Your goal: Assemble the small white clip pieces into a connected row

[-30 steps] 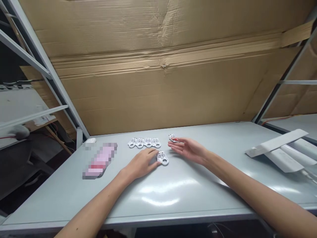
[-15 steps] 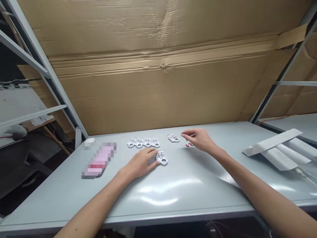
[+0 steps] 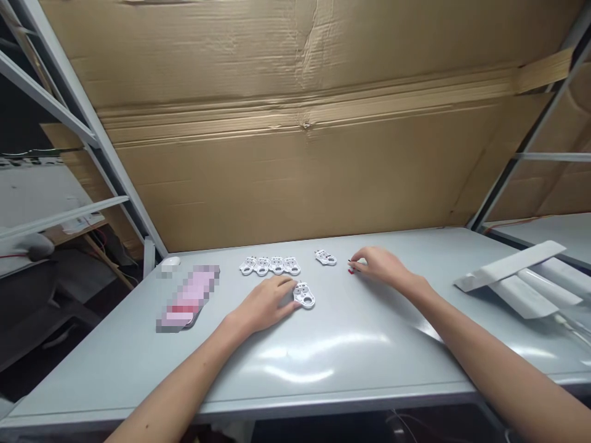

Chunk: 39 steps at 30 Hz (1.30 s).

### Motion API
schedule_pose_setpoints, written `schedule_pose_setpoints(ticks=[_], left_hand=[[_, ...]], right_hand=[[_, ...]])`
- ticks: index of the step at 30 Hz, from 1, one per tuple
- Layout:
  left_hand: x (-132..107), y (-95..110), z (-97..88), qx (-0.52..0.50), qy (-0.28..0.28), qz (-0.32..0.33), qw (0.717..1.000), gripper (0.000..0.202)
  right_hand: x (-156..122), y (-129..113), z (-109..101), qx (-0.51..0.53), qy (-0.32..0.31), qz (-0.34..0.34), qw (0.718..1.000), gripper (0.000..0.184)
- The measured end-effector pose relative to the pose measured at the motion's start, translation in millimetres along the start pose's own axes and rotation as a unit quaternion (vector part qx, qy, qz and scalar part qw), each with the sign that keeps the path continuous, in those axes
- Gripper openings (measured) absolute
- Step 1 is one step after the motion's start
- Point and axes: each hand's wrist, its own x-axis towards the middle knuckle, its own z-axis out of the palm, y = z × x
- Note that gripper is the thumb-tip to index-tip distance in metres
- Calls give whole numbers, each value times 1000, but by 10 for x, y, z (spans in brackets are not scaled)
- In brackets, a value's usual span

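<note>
My left hand (image 3: 265, 303) lies flat on the grey table (image 3: 351, 344), its fingertips touching a small white plastic part (image 3: 304, 295) with a round hole. My right hand (image 3: 379, 265) rests on the table farther right, fingers curled down over small red pieces (image 3: 351, 270); whether it grips them is hidden. A row of several identical white parts (image 3: 270, 266) lies just behind my left hand. One more white part (image 3: 325, 258) lies alone between the row and my right hand.
A pink blurred packet (image 3: 187, 298) lies at the table's left, with a small white object (image 3: 170, 261) behind it. White flat strips and tubes (image 3: 521, 280) lie at the right. A large cardboard sheet (image 3: 300, 135) stands behind the table between metal rack posts.
My right hand has moved right, away from the lone white part, and come down onto the small red pieces. My left hand has stayed on its white part.
</note>
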Motion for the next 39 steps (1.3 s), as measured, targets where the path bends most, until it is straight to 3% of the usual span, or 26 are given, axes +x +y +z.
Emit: schedule_pose_setpoints(ticks=[8,11,16,19,25,32,35,39], left_hand=[[0,16,10,-5,5,-4,1000,35],[11,38,43,-8,12,-16,1000,39],[38,27,64,12,34,-40,999,51],[36,-25,46,26,47,-45,998,49],[8,-137,45,30,33,-40,998,59],[47,-156,36,9,-63,-73,995,65],[58,-161,35,2,-77,-73,994,65],[49,-185,54,-3,-76,-64,995,64]], right_hand=[[1,-6,57,32,53,-48,997,21],[-38,-151,121,81,82,-142,983,26],[-225,-511,269,97,22,-329,939,37],[-309,-631,340,101,-14,-376,921,41],[-292,-632,362,55,-3,-360,931,34],[-152,-514,491,25,47,-310,949,39],[-118,-488,540,58,47,-290,954,42],[-166,-545,457,46,57,-275,959,41]])
